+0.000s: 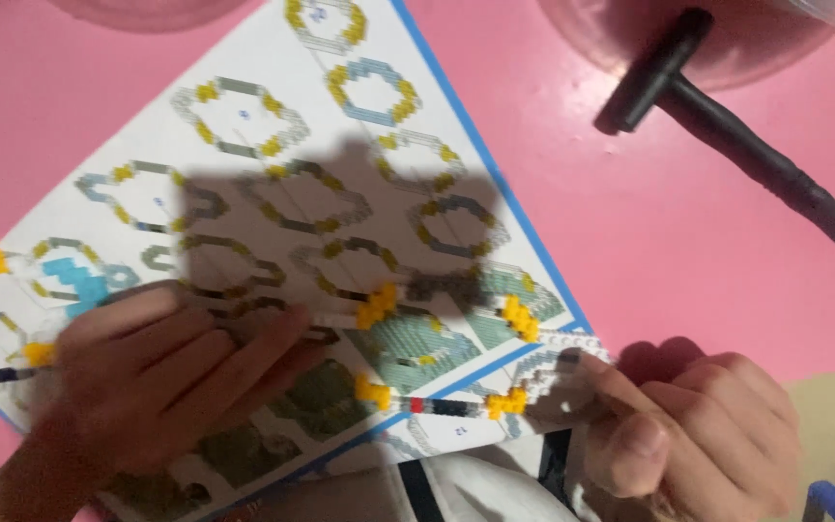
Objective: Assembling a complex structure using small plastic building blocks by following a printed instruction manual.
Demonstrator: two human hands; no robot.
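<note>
left hand (161,377) fingers extended, right hand (703,435) curled

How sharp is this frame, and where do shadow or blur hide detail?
Head view: motion blur smears the left hand most, the right hand less; a dark blocky shadow covers the middle of the instruction sheet; the brick frame is soft; the black tool on the pink table reads clearest.
</note>
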